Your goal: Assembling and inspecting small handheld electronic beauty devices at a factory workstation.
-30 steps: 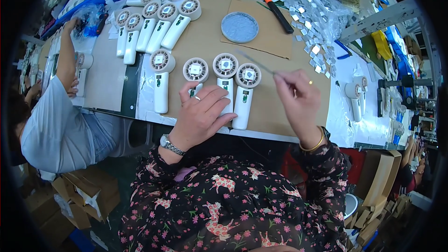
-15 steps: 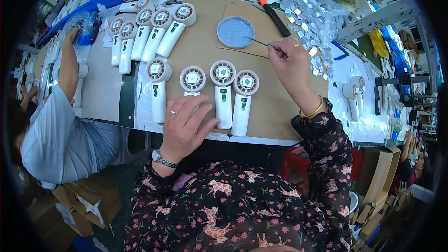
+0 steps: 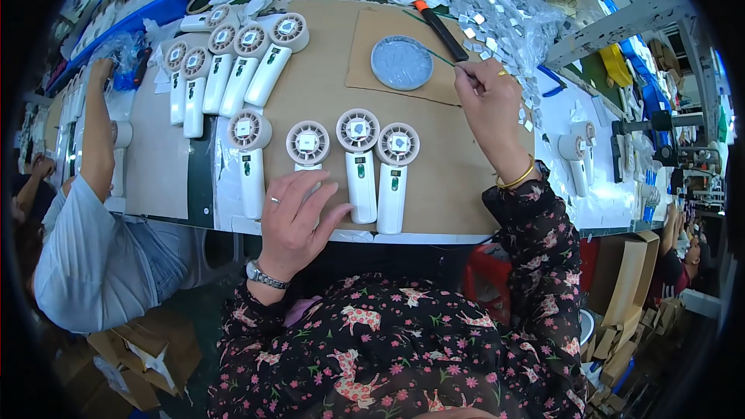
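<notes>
My right hand (image 3: 490, 93) pinches a thin green stick (image 3: 439, 55), which slants toward the rim of a round dish of grey paste (image 3: 402, 64). My left hand (image 3: 296, 213) lies with spread fingers over the handle of a white handheld fan (image 3: 308, 144), hiding most of that handle. This fan has a white square at its hub. Just right of it lie a second fan (image 3: 361, 186) and a third fan (image 3: 392, 198), each with a grey smear on its square. Another fan (image 3: 251, 178) is to the left of my left hand.
Several more fans (image 3: 233, 54) lie at the back left. A hammer-like black tool with an orange end (image 3: 441, 31) is behind the dish. Small silvery squares (image 3: 485, 39) and a clear plastic bag (image 3: 516, 12) are at the back right. A co-worker's arm (image 3: 99, 124) reaches in at left.
The stick's tip has come out of the middle of the paste toward the dish's right rim. The whole view has shifted slightly; my left hand stays over the same fan.
</notes>
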